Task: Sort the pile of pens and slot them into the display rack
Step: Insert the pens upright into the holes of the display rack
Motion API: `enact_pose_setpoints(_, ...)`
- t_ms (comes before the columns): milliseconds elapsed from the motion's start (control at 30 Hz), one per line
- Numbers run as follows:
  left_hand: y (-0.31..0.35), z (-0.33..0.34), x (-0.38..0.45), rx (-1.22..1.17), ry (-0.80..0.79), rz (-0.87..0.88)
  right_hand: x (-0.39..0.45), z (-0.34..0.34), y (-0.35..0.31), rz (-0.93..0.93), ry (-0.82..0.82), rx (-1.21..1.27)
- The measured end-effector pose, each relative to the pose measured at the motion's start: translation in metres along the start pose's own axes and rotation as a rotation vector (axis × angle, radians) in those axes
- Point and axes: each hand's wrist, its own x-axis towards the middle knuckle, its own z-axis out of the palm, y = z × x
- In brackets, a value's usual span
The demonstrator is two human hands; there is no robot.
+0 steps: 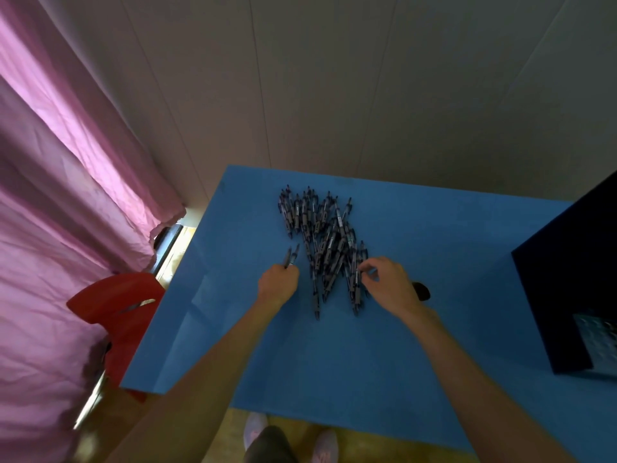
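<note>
A pile of dark pens (pixel 322 238) lies on the blue table (pixel 434 248), spreading from the far middle toward me. My left hand (pixel 277 283) is closed around two pens (pixel 291 255) that stick up and away from the fist, just left of the pile. My right hand (pixel 389 282) rests at the pile's right edge, with thumb and fingertips pinching a pen (pixel 358 279) that still lies among the others. A dark box-like display rack (pixel 567 289) stands at the table's right edge.
A red chair (pixel 117 305) stands left of the table, beside a pink curtain (pixel 66 195). A small dark object (pixel 421 290) lies just behind my right wrist. A plain wall runs behind the table. My feet show below the near table edge.
</note>
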Motion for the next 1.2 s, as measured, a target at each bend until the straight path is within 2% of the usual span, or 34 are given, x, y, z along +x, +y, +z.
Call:
enact_pose_setpoints(133,0.003,0.012,-0.004,-0.074,-0.045,0.017,-0.002,0.002,-0.002,0.000,0.012,-0.006)
enact_pose_setpoints(467,0.005,0.022,-0.017,0.326,0.103,0.102,-0.013,0.001,0.004,-0.002,0.027,-0.033)
enact_pose_setpoints(600,0.013,0.022,-0.021,0.490,0.106,0.161,-0.016,0.005,0.007,0.002,0.022,-0.037)
enact_pose_setpoints(967,-0.008,-0.001,-0.014,0.527,0.114,0.095,-0.015,-0.003,0.012,0.021,0.031,-0.015)
enact_pose_setpoints(1067,-0.018,-0.004,-0.003,0.242,0.132,0.048,-0.013,-0.006,0.015,0.022,0.037,-0.014)
enact_pose_setpoints(1200,-0.003,-0.005,0.012,-0.215,0.132,0.102,-0.012,-0.010,0.018,0.023,0.034,-0.019)
